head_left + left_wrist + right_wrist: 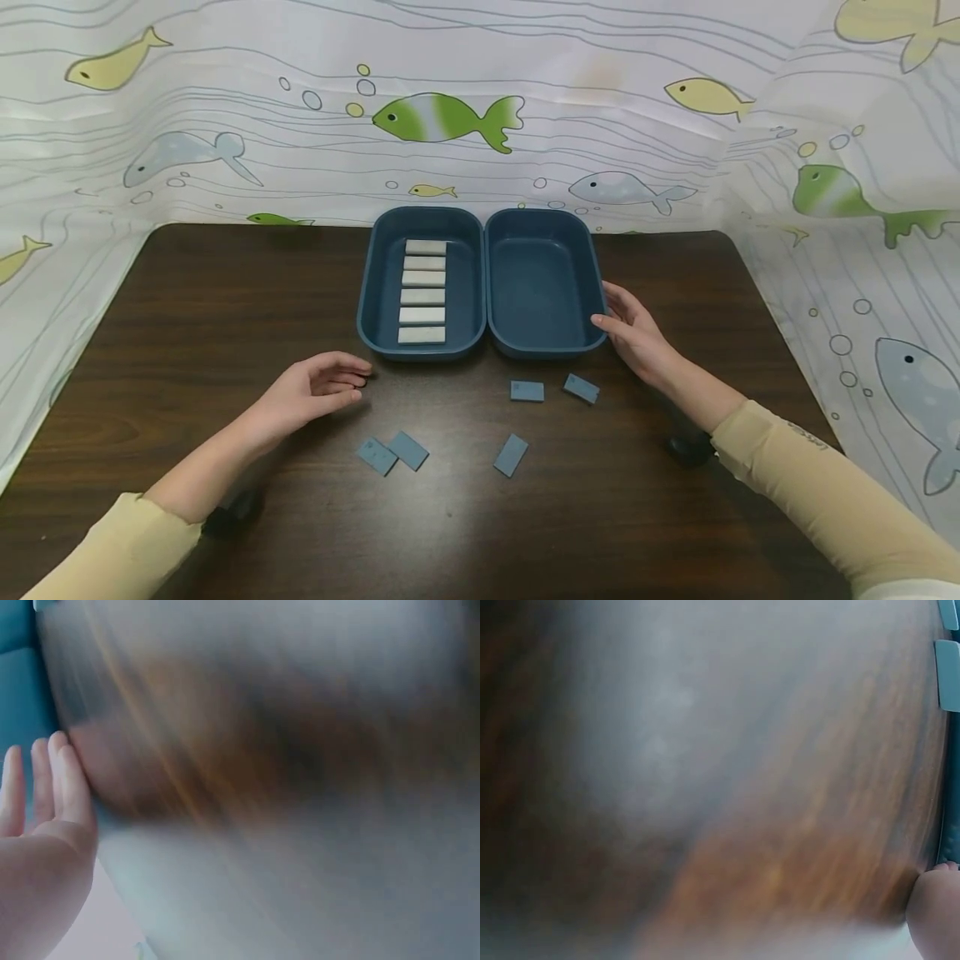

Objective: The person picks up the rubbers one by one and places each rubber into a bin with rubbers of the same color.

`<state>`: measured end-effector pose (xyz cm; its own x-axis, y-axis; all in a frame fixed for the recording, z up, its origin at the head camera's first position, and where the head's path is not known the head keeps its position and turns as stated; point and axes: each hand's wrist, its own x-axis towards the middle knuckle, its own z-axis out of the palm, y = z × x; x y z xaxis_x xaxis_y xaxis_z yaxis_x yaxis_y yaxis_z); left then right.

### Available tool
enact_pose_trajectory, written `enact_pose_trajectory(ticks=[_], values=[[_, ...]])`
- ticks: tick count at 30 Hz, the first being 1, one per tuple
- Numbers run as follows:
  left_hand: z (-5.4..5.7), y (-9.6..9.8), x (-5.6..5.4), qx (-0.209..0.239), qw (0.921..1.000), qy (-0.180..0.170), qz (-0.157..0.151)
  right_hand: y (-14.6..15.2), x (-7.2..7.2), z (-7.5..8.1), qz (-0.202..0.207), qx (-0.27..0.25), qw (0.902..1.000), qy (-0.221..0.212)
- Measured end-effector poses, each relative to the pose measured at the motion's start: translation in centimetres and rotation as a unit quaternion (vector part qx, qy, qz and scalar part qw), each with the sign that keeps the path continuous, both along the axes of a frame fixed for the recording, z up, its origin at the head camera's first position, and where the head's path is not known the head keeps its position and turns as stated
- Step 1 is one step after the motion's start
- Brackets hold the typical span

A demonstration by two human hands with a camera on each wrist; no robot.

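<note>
Two dark blue plastic bins stand side by side at the back of the table. The left bin (367, 292) holds a column of several white rectangular tiles (422, 297); nothing lies in the right bin (545, 283). My right hand (637, 337) holds the right bin at its front right corner, thumb over the rim and fingers along the outer wall. Off the front left corner of the left bin, my left hand (311, 392) hovers with loosely bent fingers and nothing in it. Nearest to it are two overlapping blue-grey tiles (377, 456).
Three more blue-grey tiles lie apart in front of the right bin: one flat-on tile (527, 391), one slanted tile (581, 388) and one nearer tile (512, 455). The dark wooden table (450, 533) meets a fish-patterned cloth (300, 167) behind.
</note>
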<state>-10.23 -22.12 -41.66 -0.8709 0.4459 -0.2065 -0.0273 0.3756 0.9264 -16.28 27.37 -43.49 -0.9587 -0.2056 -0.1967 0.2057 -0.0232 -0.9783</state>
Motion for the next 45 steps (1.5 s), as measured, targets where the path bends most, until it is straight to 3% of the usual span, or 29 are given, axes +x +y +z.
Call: enact_pose_trajectory(ticks=[3, 7, 11, 17, 25, 38, 45], values=[[-0.1, 0.5, 0.6, -0.02, 0.9977, 0.056, -0.033, -0.1, -0.1, 0.0, 0.0, 0.004, 1.0, -0.001], [-0.2, 1.1, 1.3, -0.057, 0.9875, 0.126, -0.076, -0.1, -0.2, 0.1, 0.0, 0.002, 1.0, -0.001], [-0.3, 1.6, 1.8, -0.091, 0.9785, 0.159, -0.096, -0.1, -0.2, 0.1, 0.002, 0.002, 1.0, 0.001], [-0.3, 2.0, 2.4, -0.115, 0.9676, 0.191, -0.119, -0.1, -0.3, 0.2, 0.004, 0.009, 1.0, -0.001], [-0.1, 2.2, 2.8, -0.127, 0.9571, 0.207, -0.159, 0.0, -0.2, 0.2, 0.004, 0.016, 0.9999, -0.005], [0.2, 2.6, 3.0, -0.171, 0.9375, 0.234, -0.192, 0.1, -0.1, 0.1, 0.008, 0.022, 0.9996, -0.016], [0.3, 2.3, 2.9, -0.195, 0.9177, 0.267, -0.22, 0.2, -0.2, -0.1, 0.004, 0.015, 0.9998, -0.011]])
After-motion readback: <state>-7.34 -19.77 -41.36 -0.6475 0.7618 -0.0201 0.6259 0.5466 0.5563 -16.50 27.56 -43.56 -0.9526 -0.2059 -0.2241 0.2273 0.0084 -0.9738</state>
